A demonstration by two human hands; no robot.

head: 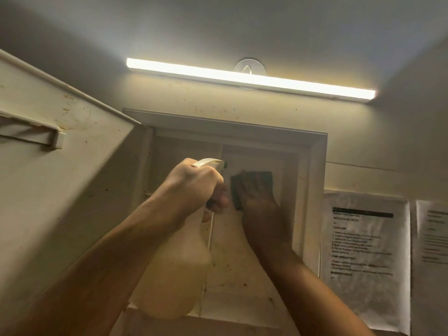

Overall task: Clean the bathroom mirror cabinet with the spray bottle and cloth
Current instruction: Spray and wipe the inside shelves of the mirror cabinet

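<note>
The left hand (196,183) is clenched round the neck of the spray bottle (174,267), fingers curled at the trigger, its white head and dark nozzle pointing into the cabinet (312,180). The bottle is translucent, yellowish, and hangs below the fist in front of the lower interior. Just beside it, the right hand (260,202) lies flat with fingers spread, pressing a dark cloth (252,183) against the back wall of the upper compartment; the cloth shows above and left of the fingers. The cabinet is cream-white, and its back panel is speckled with brown spots. Its door (60,190) swings open to the left, also spotted. Above, a lit light bar (249,78) crosses the wall. Right of the cabinet hang two printed sheets (363,258); their text is too blurred to read.
</note>
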